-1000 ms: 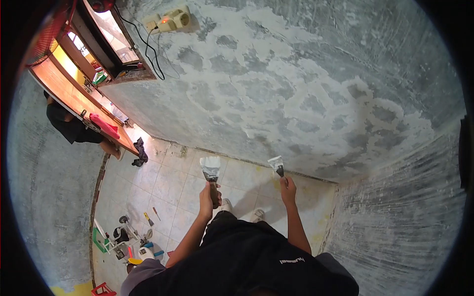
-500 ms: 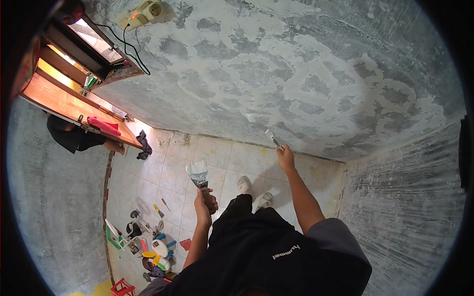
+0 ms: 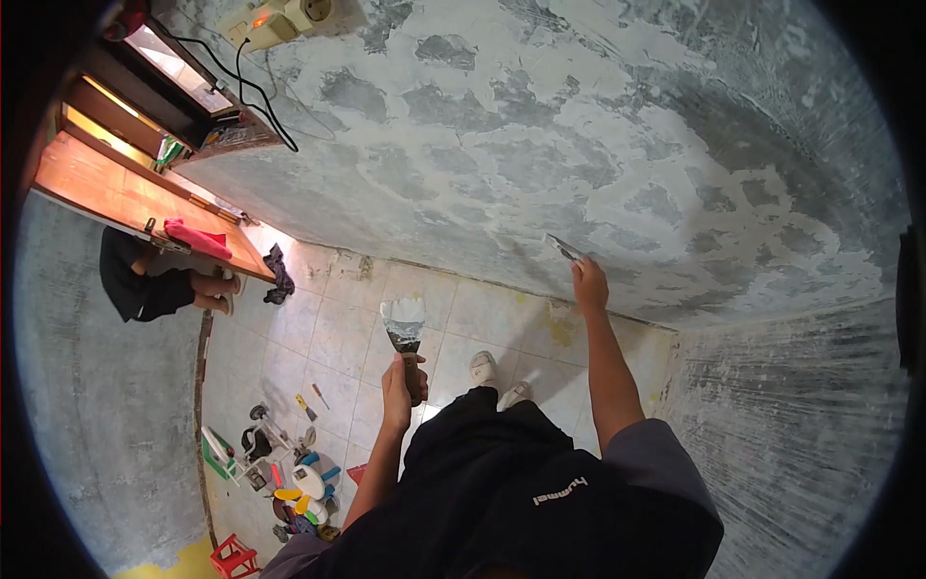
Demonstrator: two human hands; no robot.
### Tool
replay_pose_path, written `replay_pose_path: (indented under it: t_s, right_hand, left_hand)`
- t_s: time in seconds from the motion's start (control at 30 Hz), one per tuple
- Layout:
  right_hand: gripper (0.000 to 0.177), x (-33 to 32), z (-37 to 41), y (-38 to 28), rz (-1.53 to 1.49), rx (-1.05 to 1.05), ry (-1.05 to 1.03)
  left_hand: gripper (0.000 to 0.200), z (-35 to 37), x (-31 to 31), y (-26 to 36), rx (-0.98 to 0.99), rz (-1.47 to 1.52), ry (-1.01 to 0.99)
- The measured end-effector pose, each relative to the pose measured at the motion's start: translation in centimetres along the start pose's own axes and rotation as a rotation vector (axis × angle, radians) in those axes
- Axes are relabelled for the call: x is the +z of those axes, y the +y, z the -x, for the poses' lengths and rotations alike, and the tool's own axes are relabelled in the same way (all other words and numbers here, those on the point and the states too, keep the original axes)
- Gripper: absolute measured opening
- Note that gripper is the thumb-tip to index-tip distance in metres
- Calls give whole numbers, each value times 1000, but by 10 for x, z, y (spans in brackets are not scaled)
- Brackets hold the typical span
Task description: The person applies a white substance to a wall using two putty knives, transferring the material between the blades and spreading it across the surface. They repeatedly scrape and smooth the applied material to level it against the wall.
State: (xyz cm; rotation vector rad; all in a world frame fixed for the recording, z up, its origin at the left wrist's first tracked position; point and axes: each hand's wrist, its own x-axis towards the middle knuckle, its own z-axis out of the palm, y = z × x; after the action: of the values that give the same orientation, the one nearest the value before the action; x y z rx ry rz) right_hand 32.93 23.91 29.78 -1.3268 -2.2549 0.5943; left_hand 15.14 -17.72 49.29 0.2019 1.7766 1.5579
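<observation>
My left hand (image 3: 396, 391) is wrapped round the dark handle of a wide putty knife (image 3: 404, 333), its blade pointing up and loaded with white filler. Further right, my right hand (image 3: 590, 284) grips a smaller putty knife (image 3: 562, 247), whose blade lies against the lower part of the wall (image 3: 463, 164). White filler is spread in uneven patches over this grey wall. Part of the small knife's handle is hidden in my fingers.
Beyond the open wooden door (image 3: 106, 198), which has a pink cloth (image 3: 198, 238) on it, a person (image 3: 154, 280) sits low. A toy tricycle (image 3: 280, 458), loose tools (image 3: 307, 406) and a red stool (image 3: 234, 557) stand on the tiled floor (image 3: 280, 352). A power socket (image 3: 275, 24) is on the wall.
My right hand has moved up and to the right along the wall with the small putty knife. My left hand has shifted slightly right with its knife. The person by the door shows more fully.
</observation>
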Motion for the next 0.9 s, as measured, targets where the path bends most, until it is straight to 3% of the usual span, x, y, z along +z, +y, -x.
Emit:
replay_pose_path:
  t_s: [0.13, 0.37, 0.47, 0.53, 0.57, 0.77, 0.87, 0.9]
  right_hand:
    - [35, -20, 46, 29, -11, 112, 96]
    - [37, -61, 133, 33, -108, 403, 75]
    - [38, -61, 158, 39, -226, 473, 125]
    - [40, -61, 170, 42, -561, 720, -9]
    - [37, -64, 176, 37, -654, 748, -20]
    - [32, -94, 186, 28, -820, 723, -137]
    - [31, -149, 168, -12, -960, 692, -167]
    - [31, -166, 164, -19, -952, 595, -199]
  left_hand:
    - [60, -35, -1, -5, 5, 43, -75]
    - [52, -91, 23, -10, -86, 50, -273]
    - [50, -104, 35, -10, -151, -46, -394]
    - [49, -109, 46, -13, -155, -91, -424]
    - [50, -110, 50, -15, -150, -144, -454]
    - [50, -104, 93, -29, -155, -206, -525]
    - [49, -88, 123, -36, -143, -204, -524]
    - [49, -83, 135, -39, -128, -198, -537]
